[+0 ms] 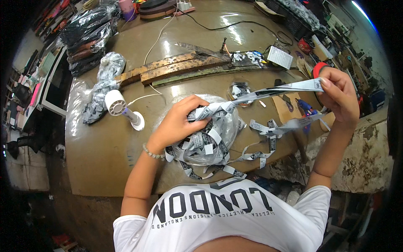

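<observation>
A long strip of grey-and-white printed labels (279, 88) is stretched between my hands. My left hand (180, 119) is closed around its left end, just over a clear plastic bag (231, 145) heaped with more label strips (201, 143). My right hand (340, 96), raised at the right, pinches the other end between thumb and fingers. Below that hand a further length of label strip (296, 124) hangs down and trails back across the table. Beside the right fingers shows a red-and-black curved piece (320, 68); whether the hand holds it I cannot tell.
A small white fan (115, 103) stands left of the bag. Wooden bars (168, 69) cross the table behind my hands, with a white gridded block (280, 57) at their right end. Blue-handled tool (305, 107) lies at the right. Plastic-wrapped bundles (90, 38) are stacked far left.
</observation>
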Motion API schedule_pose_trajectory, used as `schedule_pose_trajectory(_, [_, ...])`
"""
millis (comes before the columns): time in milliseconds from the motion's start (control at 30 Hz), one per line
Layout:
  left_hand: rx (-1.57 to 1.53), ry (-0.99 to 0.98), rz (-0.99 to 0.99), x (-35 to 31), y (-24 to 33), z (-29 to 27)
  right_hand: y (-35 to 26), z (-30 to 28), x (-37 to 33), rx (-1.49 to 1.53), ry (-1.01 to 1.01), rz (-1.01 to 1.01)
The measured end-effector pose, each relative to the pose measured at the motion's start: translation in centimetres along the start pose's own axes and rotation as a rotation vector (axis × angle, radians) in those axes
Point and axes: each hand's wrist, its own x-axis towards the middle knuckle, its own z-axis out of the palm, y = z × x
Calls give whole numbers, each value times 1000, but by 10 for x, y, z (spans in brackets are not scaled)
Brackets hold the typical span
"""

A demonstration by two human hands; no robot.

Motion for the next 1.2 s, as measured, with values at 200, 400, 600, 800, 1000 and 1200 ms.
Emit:
schedule_pose_trajectory(200, [-38, 48, -97, -3, 1, -9, 2, -20, -13, -15, 69, -102])
schedule_pose_trajectory(400, [-157, -169, -178, -11, 3, 1, 46, 34, -14, -1199, 51, -284])
schedule_pose_trajectory(600, [10, -186, -76, -15, 15, 17, 77, 141, -38, -701, 57, -30])
schedule_pose_trajectory(800, [40, -80, 111, -11, 18, 29, 94, 165, -29, -515, 274, 7])
schedule_pose_trajectory(1000, [6, -46, -14, -7, 8, 21, 81, 105, -19, -439, 235, -138])
schedule_pose_trajectory(1200, [-259, 107, -197, -9, -15, -19, 78, 50, -4, -183, -27, -12])
